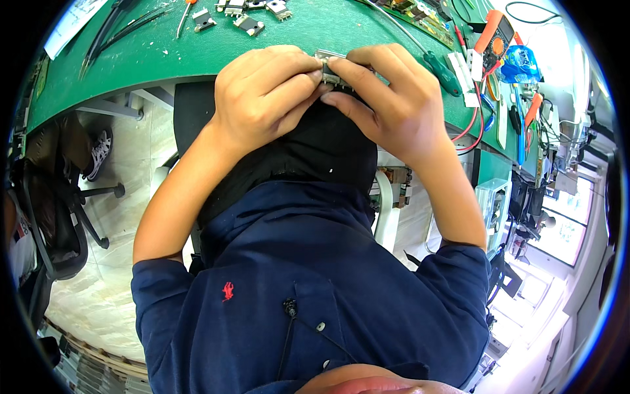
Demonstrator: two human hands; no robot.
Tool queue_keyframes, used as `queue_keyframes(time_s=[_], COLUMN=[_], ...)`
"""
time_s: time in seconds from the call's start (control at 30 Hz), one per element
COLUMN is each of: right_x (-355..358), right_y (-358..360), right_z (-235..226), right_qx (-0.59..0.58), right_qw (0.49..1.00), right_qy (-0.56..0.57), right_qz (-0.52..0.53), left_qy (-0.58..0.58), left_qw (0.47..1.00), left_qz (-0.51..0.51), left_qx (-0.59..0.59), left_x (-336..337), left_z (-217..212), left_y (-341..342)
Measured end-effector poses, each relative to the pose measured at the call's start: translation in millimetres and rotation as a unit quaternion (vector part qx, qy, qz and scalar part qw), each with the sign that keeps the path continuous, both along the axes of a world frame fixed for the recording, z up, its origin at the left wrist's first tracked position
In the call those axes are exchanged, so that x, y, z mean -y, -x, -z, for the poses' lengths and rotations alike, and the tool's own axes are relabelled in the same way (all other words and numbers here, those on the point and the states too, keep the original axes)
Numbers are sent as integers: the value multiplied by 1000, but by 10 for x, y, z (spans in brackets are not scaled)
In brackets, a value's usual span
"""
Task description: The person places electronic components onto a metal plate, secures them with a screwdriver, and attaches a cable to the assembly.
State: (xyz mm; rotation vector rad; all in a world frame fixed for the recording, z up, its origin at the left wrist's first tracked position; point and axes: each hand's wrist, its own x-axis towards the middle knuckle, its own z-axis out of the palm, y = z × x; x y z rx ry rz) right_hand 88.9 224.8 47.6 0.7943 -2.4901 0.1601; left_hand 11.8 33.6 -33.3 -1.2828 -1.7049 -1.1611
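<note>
Head view: I see both forearms raised from the navy shirt, left hand (262,98) and right hand (387,98) meeting over the green worktop (164,46) edge, fingers pinching a small metal component (330,69) between them. Work looks mid-way; similar parts (249,25) and a green screwdriver (443,73) lie beyond, untouched

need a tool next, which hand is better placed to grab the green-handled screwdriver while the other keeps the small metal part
Right, likely. The green-handled screwdriver lies on the green mat just beside the right hand. The left hand is farther away and pinches the small metal part too.
</note>
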Motion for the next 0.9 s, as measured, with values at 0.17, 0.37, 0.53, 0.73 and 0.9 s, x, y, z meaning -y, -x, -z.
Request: queue_keyframes(time_s=[0.17,0.37,0.53,0.73,0.9], right_x=[-14,23,6,-129,-170], right_y=[76,85,108,118,33], right_z=[-139,-242,-260,-279,-230], right_qx=[68,104,139,156,170], right_qw=[997,994,990,985,980], right_qy=[13,-19,37,66,98], right_qz=[-18,-6,-1,16,16], left_qy=[-2,-9,1,9,7], left_qw=[1000,1000,999,999,999], left_qz=[-1,-4,-27,-35,-29], left_qx=[-9,-14,-28,-28,-27], left_x=[18,14,20,31,11], left_z=[-9,41,47,54,76], left_y=[1,5,1,0,6])
